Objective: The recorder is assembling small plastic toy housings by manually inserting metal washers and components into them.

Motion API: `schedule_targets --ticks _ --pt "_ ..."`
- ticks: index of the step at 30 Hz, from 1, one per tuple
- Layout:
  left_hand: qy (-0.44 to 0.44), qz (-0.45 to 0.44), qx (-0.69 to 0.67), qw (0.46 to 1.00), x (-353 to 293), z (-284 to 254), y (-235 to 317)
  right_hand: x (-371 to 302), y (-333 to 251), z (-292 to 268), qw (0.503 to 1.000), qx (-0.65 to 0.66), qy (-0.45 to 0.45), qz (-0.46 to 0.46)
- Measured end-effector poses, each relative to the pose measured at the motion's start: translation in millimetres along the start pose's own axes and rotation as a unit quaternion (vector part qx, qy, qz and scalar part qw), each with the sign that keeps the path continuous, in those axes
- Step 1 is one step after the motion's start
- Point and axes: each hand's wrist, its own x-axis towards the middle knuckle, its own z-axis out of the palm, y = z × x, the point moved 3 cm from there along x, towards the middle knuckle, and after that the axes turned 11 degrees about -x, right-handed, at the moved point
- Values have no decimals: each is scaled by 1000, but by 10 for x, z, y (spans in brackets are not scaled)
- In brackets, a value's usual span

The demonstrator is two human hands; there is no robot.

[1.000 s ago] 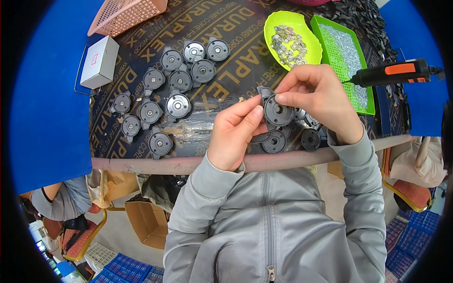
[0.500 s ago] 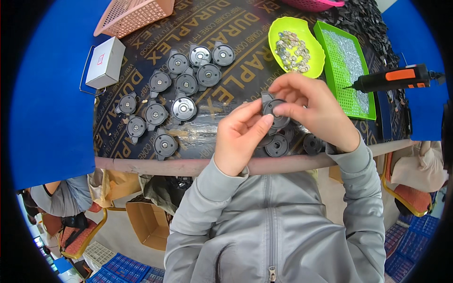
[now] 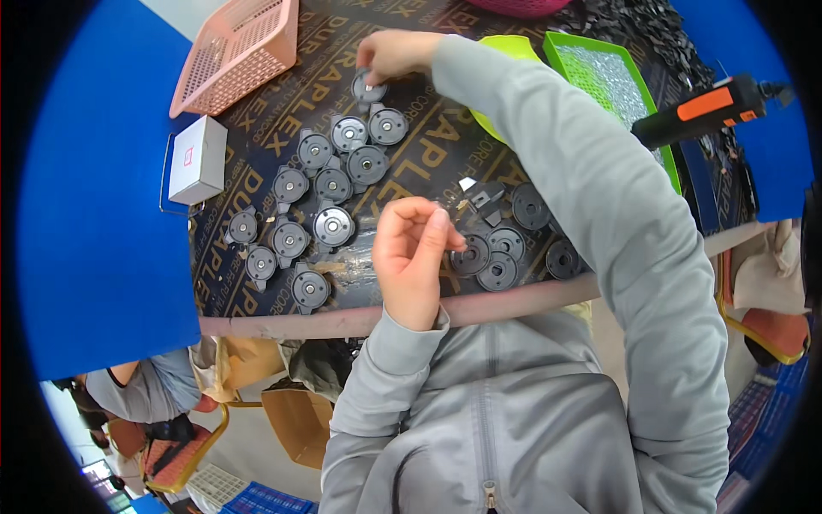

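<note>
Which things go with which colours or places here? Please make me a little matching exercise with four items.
1. right hand
2. left hand
3. rectangular basket
4. handheld tool

A. black and orange
B. near the table's front edge
C. at the farthest grey disc
D. pink

Pairs: 1-C, 2-B, 3-D, 4-A

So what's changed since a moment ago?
The right hand moved forward and leftward, now holding a round dark part beyond the grouped discs. The left hand let go of the part it held and looks empty. The grouped discs and white box stayed put.
</note>
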Motion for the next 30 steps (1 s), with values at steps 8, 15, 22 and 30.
schedule_targets --ticks 8,15,22,30 --pt "-109 97 281 949 48 12 -18 -823 -131 -410 991 84 75 -75" --pt "-328 208 572 722 174 240 -12 -2215 -76 -553 990 52 131 9" --pt "-345 192 588 706 293 290 -65 -2588 -34 -218 968 -58 245 -8" --pt "-348 148 509 773 212 380 -33 -1960 357 -281 955 -206 211 34"
